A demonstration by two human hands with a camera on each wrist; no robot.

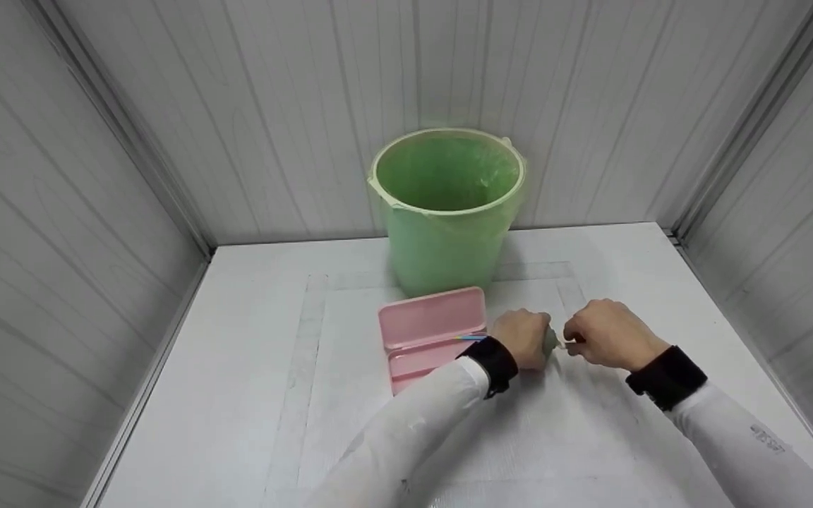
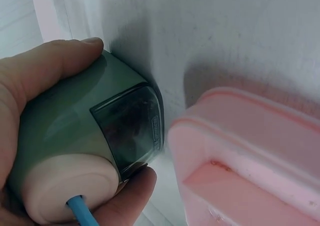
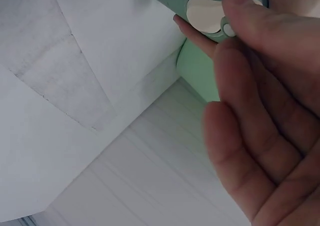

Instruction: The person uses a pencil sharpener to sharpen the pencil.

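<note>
A green pencil sharpener (image 2: pixel 65 116) with a dark clear window is gripped in my left hand (image 1: pixel 521 339), thumb on one side and fingers on the other. A blue pencil (image 2: pixel 82 211) sticks into the hole in its pale round front. At the opposite end, the thumb and fingers of my right hand (image 1: pixel 611 333) pinch around the small knob of the white crank handle (image 3: pixel 205 14); part of the crank is hidden by the thumb. Just left of my left hand lies an open pink pencil case (image 1: pixel 435 317), partly covered by my left forearm.
Behind the case stands a green bucket (image 1: pixel 442 247) with a thin clear liner over its rim. The white table (image 1: pixel 237 395) meets ribbed grey walls (image 1: pixel 293 106) at the back and sides.
</note>
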